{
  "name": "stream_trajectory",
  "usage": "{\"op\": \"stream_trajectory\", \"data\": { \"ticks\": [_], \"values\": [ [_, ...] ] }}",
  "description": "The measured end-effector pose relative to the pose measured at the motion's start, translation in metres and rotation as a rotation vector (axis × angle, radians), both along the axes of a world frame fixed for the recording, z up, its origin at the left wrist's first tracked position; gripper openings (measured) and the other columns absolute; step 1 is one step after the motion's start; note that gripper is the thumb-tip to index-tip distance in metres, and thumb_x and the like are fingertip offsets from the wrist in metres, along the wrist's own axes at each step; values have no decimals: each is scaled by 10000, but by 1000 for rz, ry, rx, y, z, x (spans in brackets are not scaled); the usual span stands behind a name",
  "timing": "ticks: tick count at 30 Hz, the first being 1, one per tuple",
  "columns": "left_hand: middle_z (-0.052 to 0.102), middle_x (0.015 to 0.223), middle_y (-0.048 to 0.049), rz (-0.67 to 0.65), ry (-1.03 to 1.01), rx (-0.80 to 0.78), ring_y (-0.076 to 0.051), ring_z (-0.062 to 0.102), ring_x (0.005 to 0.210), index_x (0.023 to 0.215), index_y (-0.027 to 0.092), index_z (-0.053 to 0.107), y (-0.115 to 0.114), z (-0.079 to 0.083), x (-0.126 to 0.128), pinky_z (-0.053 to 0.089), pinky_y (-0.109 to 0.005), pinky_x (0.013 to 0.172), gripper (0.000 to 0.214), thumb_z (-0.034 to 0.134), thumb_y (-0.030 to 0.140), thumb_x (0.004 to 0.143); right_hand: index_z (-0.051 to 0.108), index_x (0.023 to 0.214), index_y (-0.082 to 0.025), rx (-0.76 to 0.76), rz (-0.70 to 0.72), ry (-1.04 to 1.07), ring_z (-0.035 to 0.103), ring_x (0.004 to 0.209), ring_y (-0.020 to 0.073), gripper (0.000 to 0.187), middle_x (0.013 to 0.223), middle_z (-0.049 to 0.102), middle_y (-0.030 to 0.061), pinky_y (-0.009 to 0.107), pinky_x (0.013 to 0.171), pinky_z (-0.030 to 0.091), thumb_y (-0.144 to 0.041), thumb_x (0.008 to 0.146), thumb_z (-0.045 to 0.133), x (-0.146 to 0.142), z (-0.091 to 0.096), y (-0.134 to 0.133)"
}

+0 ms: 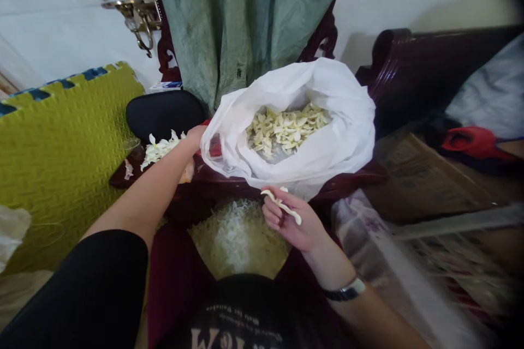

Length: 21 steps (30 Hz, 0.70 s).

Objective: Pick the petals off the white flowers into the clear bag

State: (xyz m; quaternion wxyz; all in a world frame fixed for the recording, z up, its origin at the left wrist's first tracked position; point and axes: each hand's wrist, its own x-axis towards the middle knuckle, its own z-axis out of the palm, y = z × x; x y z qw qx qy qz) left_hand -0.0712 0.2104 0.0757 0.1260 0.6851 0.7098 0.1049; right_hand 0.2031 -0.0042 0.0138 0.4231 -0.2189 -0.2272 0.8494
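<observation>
- Grey-green curtain (245,11) hangs at the far side, behind a dark carved wooden desk (360,173); a yellow-green foam mat (61,147) leans to its left.
- White plastic bag (344,120) sits on the desk, its mouth spread wide so the pale petals (286,130) inside stay exposed.
- Left hand (195,135) reaches to the bag's left rim, its fingers (197,132) closed on the plastic, which helps hold the mouth open.
- Near the bag, right hand (290,223) is held up with its fingers (272,212) half curled, a pale strip (282,206) lying across them; whether they grip it is hard to tell.
</observation>
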Motion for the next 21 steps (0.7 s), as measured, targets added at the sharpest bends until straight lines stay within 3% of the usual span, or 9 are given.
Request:
{"op": "stream_trajectory", "data": {
  "ticks": [4, 8, 10, 12, 13, 15, 18, 21],
  "values": [
    [755, 921, -220, 41, 60, 14, -459, 683, 1079, 759, 116, 729, 4, -3, 3, 511, -484, 901, 222, 795, 300, 653, 723, 945, -143, 14, -32, 3, 543, 488, 122, 271, 506, 546, -31, 213, 460, 449, -369, 988, 581, -1, 3, 1],
    [760, 977, -145, 21, -1, 97, -333, 683, 980, 957, 100, 717, -9, 11, -19, 527, -427, 864, 391, 791, 403, 721, 735, 993, -115, -2, -71, 9, 714, 650, 152, 365, 710, 748, 62, 250, 618, 583, -318, 1047, 436, 1, 4, 7],
    [748, 1055, -78, 46, -162, 335, -259, 653, 952, 1071, 146, 677, -31, 17, -28, 534, -415, 869, 426, 747, 458, 790, 731, 1019, -107, -22, -62, 43, 769, 807, 163, 403, 886, 804, 108, 270, 756, 616, -285, 1062, 372, 2, 5, 10],
    [723, 1105, -15, 56, -340, 726, -250, 622, 1000, 1084, 225, 654, -66, 16, -26, 525, -456, 903, 369, 686, 516, 858, 722, 1054, -109, -41, -35, 87, 778, 896, 159, 419, 977, 814, 111, 275, 839, 616, -254, 1065, 329, 2, 7, 13],
    [702, 1179, 3, -4, -382, 895, -262, 596, 1094, 1113, 257, 647, -88, 12, -18, 496, -485, 970, 322, 606, 518, 929, 715, 1081, -110, -48, -24, 106, 779, 912, 156, 416, 989, 815, 102, 275, 856, 615, -233, 1062, 318, 1, 8, 14],
    [690, 1210, -19, -183, -380, 1070, -272, 579, 1164, 1128, 256, 662, -135, -4, 8, 417, -528, 1096, 296, 523, 478, 990, 697, 1139, -111, -48, -17, 131, 778, 943, 162, 386, 996, 817, 87, 290, 890, 614, -191, 1042, 332, -4, 8, 16],
    [665, 1339, -106, -468, -284, 982, -304, 560, 1301, 1323, 204, 612, -189, -37, 59, 403, -547, 1131, 453, 401, 469, 1022, 682, 1162, -124, -13, -40, 135, 766, 995, 180, 300, 1034, 810, 83, 326, 955, 598, -174, 993, 439, -16, 5, 19],
    [582, 1488, -158, -450, -228, 861, -326, 420, 1479, 1463, 158, 514, -203, -63, 96, 223, -595, 1242, 559, 284, 458, 1051, 692, 1117, -173, 15, -125, 96, 752, 963, 167, 218, 1031, 803, 58, 312, 943, 596, -195, 947, 556, -33, -2, 18]
  ]
}}
